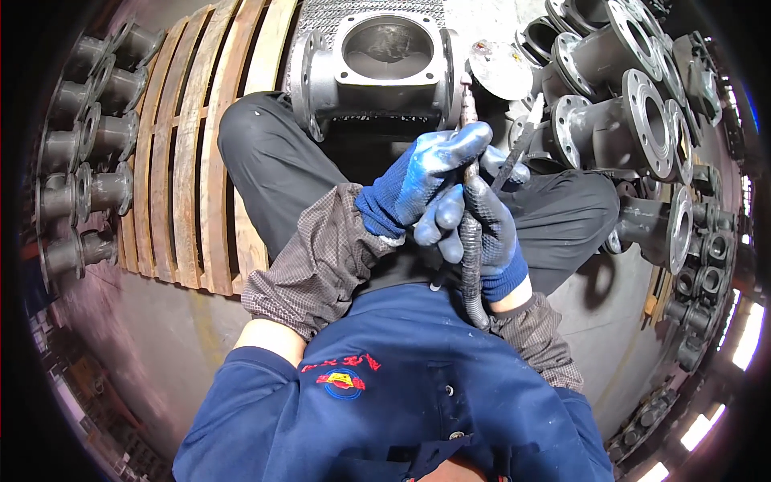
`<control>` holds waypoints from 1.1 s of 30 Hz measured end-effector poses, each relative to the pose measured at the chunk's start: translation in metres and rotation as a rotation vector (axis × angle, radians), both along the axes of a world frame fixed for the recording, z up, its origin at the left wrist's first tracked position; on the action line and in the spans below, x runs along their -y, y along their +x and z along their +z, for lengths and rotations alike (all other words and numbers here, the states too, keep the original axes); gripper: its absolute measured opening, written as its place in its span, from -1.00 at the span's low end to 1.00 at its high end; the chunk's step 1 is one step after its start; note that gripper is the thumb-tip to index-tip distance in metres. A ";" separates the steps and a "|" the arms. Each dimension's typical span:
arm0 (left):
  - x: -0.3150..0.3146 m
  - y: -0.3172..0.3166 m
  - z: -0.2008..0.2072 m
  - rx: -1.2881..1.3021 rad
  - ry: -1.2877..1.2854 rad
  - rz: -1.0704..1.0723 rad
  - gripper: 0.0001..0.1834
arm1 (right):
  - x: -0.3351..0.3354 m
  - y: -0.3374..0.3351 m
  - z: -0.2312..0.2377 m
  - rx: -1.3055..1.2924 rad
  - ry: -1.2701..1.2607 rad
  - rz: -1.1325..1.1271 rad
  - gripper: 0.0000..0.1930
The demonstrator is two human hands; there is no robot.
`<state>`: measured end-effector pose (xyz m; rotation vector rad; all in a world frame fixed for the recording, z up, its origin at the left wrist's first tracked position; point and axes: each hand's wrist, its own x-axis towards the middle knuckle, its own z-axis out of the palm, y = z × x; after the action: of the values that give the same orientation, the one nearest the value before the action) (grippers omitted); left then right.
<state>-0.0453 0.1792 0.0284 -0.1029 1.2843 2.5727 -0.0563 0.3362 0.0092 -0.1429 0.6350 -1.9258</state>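
Observation:
Both my hands wear blue gloves with coated palms and meet in front of my lap. My left hand closes around a slim air tool, its thumb against the shaft and its narrow tip pointing away from me. My right hand grips the same tool lower down, where a black ribbed hose runs toward my waist. A dark stick with a pale, pointed end slants up from the fingers of my right hand. Just beyond stands a grey flanged metal valve body with a large square-flanged opening on top.
A wooden pallet lies to the left, with rows of flanged castings past it. More flanged pipe bodies crowd the right side. A round whitish disc sits beside the valve body. My bent knees flank the work.

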 end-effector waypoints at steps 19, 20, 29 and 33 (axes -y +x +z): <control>0.038 -0.038 -0.045 -0.136 -0.424 -0.046 -0.74 | 0.053 -0.038 -0.014 -0.235 0.537 -0.296 -0.65; 0.040 -0.039 -0.044 -0.063 -0.388 -0.062 -0.71 | 0.054 -0.038 -0.016 -0.223 0.547 -0.296 -0.63; 0.048 -0.035 -0.060 -0.255 -0.554 -0.053 -0.62 | 0.052 -0.038 -0.015 -0.073 0.522 -0.242 -0.64; 0.039 -0.037 -0.044 -0.056 -0.385 0.016 -0.59 | 0.051 -0.037 -0.014 -0.105 0.512 -0.316 -0.68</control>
<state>-0.0826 0.1401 -0.0152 -0.1155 1.7909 2.3225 -0.0934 0.2852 -0.0050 0.1927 1.2592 -1.9944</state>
